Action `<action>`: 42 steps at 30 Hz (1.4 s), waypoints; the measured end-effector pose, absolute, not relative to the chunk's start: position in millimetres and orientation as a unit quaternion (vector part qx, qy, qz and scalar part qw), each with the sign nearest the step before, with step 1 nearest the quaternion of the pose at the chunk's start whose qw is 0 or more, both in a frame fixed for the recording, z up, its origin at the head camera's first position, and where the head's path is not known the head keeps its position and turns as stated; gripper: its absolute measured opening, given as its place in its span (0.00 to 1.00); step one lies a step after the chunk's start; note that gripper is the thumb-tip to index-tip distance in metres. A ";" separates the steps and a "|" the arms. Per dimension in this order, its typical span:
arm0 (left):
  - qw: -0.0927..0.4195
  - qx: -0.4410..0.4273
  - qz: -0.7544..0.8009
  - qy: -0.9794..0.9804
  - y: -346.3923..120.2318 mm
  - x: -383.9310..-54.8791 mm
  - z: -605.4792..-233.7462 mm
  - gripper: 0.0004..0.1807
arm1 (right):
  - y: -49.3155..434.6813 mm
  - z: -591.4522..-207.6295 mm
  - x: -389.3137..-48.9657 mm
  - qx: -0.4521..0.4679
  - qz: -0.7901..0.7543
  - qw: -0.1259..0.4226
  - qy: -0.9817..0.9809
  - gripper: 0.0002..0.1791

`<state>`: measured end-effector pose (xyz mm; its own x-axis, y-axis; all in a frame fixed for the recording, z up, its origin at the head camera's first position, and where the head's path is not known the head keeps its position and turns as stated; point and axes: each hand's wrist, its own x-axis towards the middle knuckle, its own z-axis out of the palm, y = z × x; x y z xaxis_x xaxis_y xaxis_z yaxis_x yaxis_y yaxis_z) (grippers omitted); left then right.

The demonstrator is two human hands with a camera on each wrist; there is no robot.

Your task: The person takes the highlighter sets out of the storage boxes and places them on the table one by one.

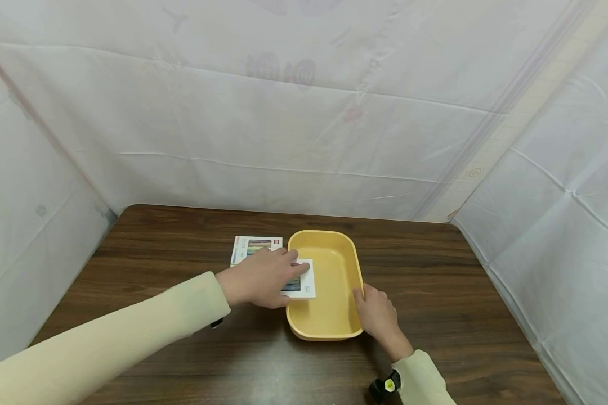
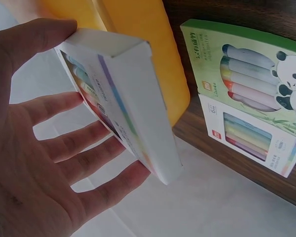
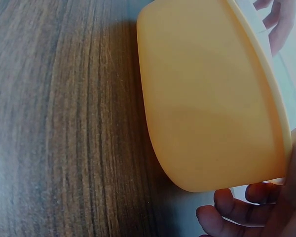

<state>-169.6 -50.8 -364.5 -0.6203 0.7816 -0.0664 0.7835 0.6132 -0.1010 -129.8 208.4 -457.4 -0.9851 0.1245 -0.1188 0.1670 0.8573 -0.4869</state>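
Observation:
My left hand [image 1: 266, 277] grips a white box of coloured markers [image 2: 138, 94], thumb on one side and spread fingertips on the other. The box is tilted over the left rim of a yellow plastic bin [image 1: 334, 287], and a window in its face shows the coloured barrels. On the bin's right rim rests my right hand [image 1: 377, 312], its thumb at the inner edge and the fingers outside, holding it. Left of the bin lies a second white marker box [image 2: 217, 118], partly covered by my left hand in the head view. Beside it lies a green panda-print marker box [image 2: 207, 54].
Everything stands on a dark wood-grain table [image 1: 197, 360]. White sheeting [image 1: 304, 129] hangs behind its back edge and along both sides. A black wrist device [image 1: 385, 386] sits at my right sleeve, close over the table's front.

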 end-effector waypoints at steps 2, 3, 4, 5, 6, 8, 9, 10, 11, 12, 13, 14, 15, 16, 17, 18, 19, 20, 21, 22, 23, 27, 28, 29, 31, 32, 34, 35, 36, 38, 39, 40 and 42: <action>0.008 0.435 -0.056 0.899 -53.0 -169.1 -364.0 0.33 | 208.1 -457.7 -130.1 0.076 -0.257 0.041 0.963 0.19; 0.008 0.434 -0.054 0.899 -54.3 -168.9 -363.9 0.33 | 207.8 -457.8 -130.2 0.076 -0.257 0.040 0.963 0.19; 0.008 0.434 -0.052 0.900 -55.4 -168.9 -364.1 0.33 | 207.5 -457.9 -130.5 0.077 -0.257 0.040 0.962 0.19; 0.009 0.433 -0.050 0.900 -56.5 -168.9 -364.4 0.34 | 207.4 -458.2 -130.8 0.078 -0.257 0.040 0.962 0.19; 0.010 0.431 -0.049 0.901 -57.4 -168.8 -364.5 0.34 | 207.3 -458.4 -131.1 0.080 -0.257 0.041 0.962 0.19; 0.013 0.428 -0.046 0.903 -59.1 -168.6 -365.1 0.34 | 207.5 -458.9 -131.1 0.079 -0.255 0.042 0.963 0.19; 0.014 0.426 -0.045 0.904 -59.9 -168.4 -365.2 0.34 | 207.5 -458.9 -131.1 0.080 -0.255 0.044 0.963 0.19; 0.016 0.425 -0.044 0.904 -60.6 -168.2 -365.3 0.34 | 207.9 -459.1 -131.1 0.080 -0.254 0.045 0.963 0.19; 0.019 0.423 -0.043 0.905 -61.2 -168.1 -365.5 0.34 | 208.0 -459.1 -130.9 0.080 -0.253 0.046 0.963 0.18; 0.021 0.421 -0.042 0.906 -61.9 -167.9 -365.3 0.35 | 208.2 -459.1 -130.6 0.078 -0.254 0.046 0.963 0.18; 0.023 0.419 -0.041 0.907 -62.6 -167.9 -365.5 0.35 | 208.4 -459.0 -130.3 0.077 -0.254 0.046 0.963 0.18; 0.025 0.418 -0.040 0.907 -63.2 -168.0 -365.6 0.35 | 208.4 -458.8 -130.1 0.076 -0.255 0.047 0.963 0.18; 0.026 0.417 -0.039 0.908 -64.0 -168.1 -365.9 0.35 | 208.3 -458.6 -130.0 0.076 -0.256 0.047 0.963 0.18; 0.027 0.415 -0.037 0.909 -64.8 -168.3 -366.3 0.35 | 208.3 -458.9 -130.2 0.076 -0.256 0.047 0.963 0.18; 0.028 0.414 -0.036 0.909 -65.5 -168.3 -366.5 0.35 | 208.0 -458.7 -130.1 0.077 -0.257 0.047 0.962 0.18; 0.028 0.414 -0.035 0.909 -66.5 -168.3 -366.6 0.35 | 207.9 -458.6 -130.2 0.078 -0.257 0.047 0.962 0.18; 0.027 0.413 -0.034 0.910 -67.4 -168.3 -366.8 0.35 | 207.8 -458.7 -130.4 0.079 -0.257 0.047 0.962 0.18; 0.025 0.413 -0.033 0.910 -68.3 -168.2 -366.9 0.35 | 207.7 -458.6 -130.4 0.078 -0.256 0.045 0.963 0.18; 0.023 0.414 -0.033 0.909 -69.2 -167.8 -366.9 0.35 | 207.7 -458.7 -130.4 0.079 -0.256 0.045 0.963 0.18; 0.023 0.414 -0.032 0.909 -70.1 -167.4 -366.9 0.34 | 207.8 -458.9 -130.5 0.079 -0.256 0.044 0.962 0.18; 0.022 0.414 -0.032 0.909 -70.9 -167.0 -366.9 0.34 | 207.9 -459.0 -130.6 0.080 -0.256 0.043 0.962 0.18; 0.020 0.412 -0.025 0.911 -74.2 -165.1 -367.4 0.33 | 208.3 -460.0 -131.1 0.081 -0.254 0.043 0.963 0.18; 0.018 0.412 -0.022 0.911 -75.1 -164.7 -367.8 0.33 | 208.2 -460.2 -131.3 0.082 -0.255 0.043 0.963 0.18; 0.015 0.412 -0.021 0.911 -76.1 -164.3 -368.1 0.33 | 208.1 -460.4 -131.5 0.083 -0.254 0.043 0.963 0.18; 0.006 0.414 -0.019 0.910 -78.1 -163.8 -368.9 0.32 | 207.6 -460.7 -131.5 0.083 -0.253 0.043 0.963 0.18; 0.003 0.415 -0.018 0.909 -79.1 -163.6 -369.2 0.32 | 207.7 -460.8 -131.4 0.085 -0.254 0.044 0.962 0.19; -0.002 0.417 -0.017 0.909 -81.1 -163.5 -370.0 0.31 | 207.7 -460.9 -131.2 0.084 -0.253 0.044 0.963 0.18; -0.003 0.417 -0.017 0.909 -82.0 -163.6 -370.2 0.32 | 207.8 -461.0 -131.2 0.083 -0.252 0.043 0.963 0.18; -0.003 0.417 -0.018 0.909 -82.9 -163.6 -370.5 0.32 | 207.9 -461.1 -131.1 0.082 -0.252 0.043 0.963 0.18; -0.003 0.417 -0.017 0.909 -84.5 -163.8 -371.2 0.32 | 208.4 -460.8 -130.8 0.081 -0.252 0.044 0.963 0.18; -0.003 0.417 -0.017 0.909 -85.3 -163.9 -371.5 0.32 | 208.3 -460.8 -130.8 0.080 -0.253 0.044 0.963 0.18; -0.002 0.417 -0.017 0.909 -86.0 -164.0 -372.0 0.32 | 208.2 -460.7 -130.7 0.081 -0.254 0.044 0.963 0.18; 0.001 0.417 -0.015 0.909 -87.1 -163.9 -372.3 0.32 | 208.1 -460.3 -130.6 0.081 -0.256 0.045 0.962 0.18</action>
